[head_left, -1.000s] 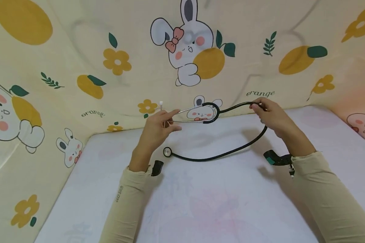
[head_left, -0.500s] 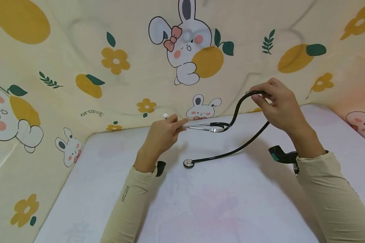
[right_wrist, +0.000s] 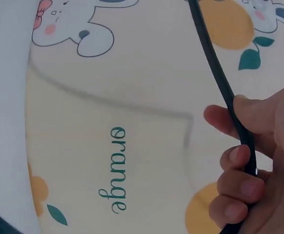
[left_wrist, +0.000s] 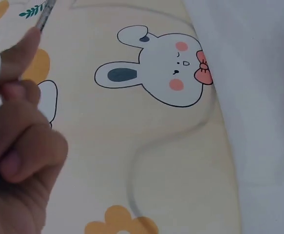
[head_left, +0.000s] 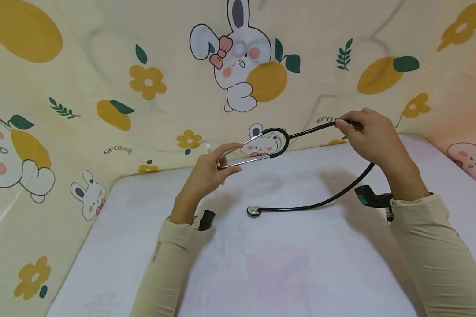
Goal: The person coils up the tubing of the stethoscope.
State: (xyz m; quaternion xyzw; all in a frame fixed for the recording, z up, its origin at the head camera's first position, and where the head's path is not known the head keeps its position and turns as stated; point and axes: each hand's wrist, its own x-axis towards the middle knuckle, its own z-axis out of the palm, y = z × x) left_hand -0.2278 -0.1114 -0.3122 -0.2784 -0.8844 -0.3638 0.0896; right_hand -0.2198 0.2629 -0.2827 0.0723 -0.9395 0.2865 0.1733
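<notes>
Cream rabbit-print backdrop point(head_left: 178, 103); white tabletop point(head_left: 301, 246)

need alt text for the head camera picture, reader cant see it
A person holds up a black stethoscope, the left grip on its metal ear tubes and the right grip on its black tubing. The round chest piece is at the tubing's free end, seen against a white surface. Behind is a cream rabbit-print backdrop.

The word "orange" point(head_left: 119, 150) is printed on the patterned backdrop point(head_left: 301, 22), at left and, partly covered in the head view, at right; small lettering point(head_left: 156, 252) on the left sleeve point(head_left: 163, 275) cannot be read surely.
</notes>
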